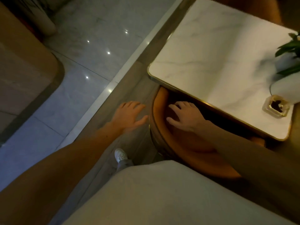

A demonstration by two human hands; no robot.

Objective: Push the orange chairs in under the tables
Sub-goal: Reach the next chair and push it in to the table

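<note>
Leaning over the orange chair (181,143), tucked partway under the marble counter (219,62), the person rests the right grip (185,116) splayed on its backrest, left grip (129,114) open alongside, so a lopsided shove could bump the counter and rattle the glass ashtray (276,106).

The table (211,54) edge stands just beyond the right hand (185,117), overhanging the orange chair (186,143); the gap there is narrow. The chair's back rim separates it from the left hand (129,115). Left of that, open floor (90,62). An ashtray (276,106) sits well right.
</note>
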